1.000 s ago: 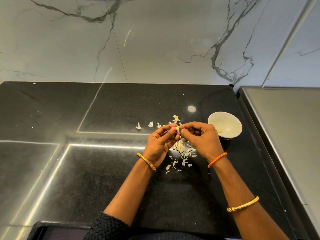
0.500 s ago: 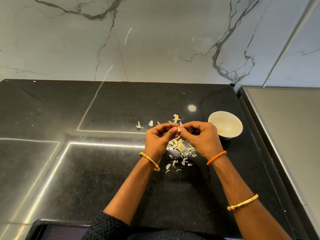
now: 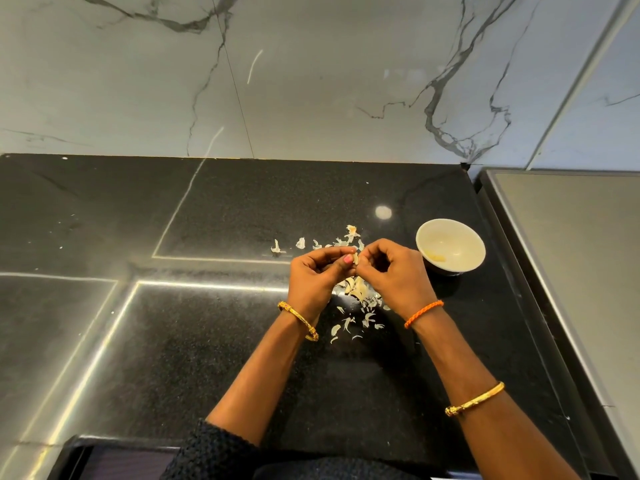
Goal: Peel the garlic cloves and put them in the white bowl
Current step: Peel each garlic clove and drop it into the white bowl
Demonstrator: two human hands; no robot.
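My left hand [image 3: 317, 275] and my right hand [image 3: 391, 271] meet above the black counter, fingertips together. Between them they pinch a small pale garlic clove [image 3: 355, 258], mostly hidden by the fingers. Below the hands lies a heap of garlic cloves and skins [image 3: 358, 289], with loose peel flakes [image 3: 349, 323] scattered toward me. The white bowl [image 3: 460, 239] stands just right of my right hand, holding a peeled yellowish clove [image 3: 437, 258].
More peel scraps [image 3: 300, 242] lie behind the hands. The black counter [image 3: 207, 341] stretches left and toward me. A marble wall [image 3: 311, 81] rises behind. A grey raised surface [image 3: 571, 271] borders the counter on the right.
Both hands stay together on the clove, with only small finger shifts; the left hand has turned slightly more upright. The bowl and peels have not moved.
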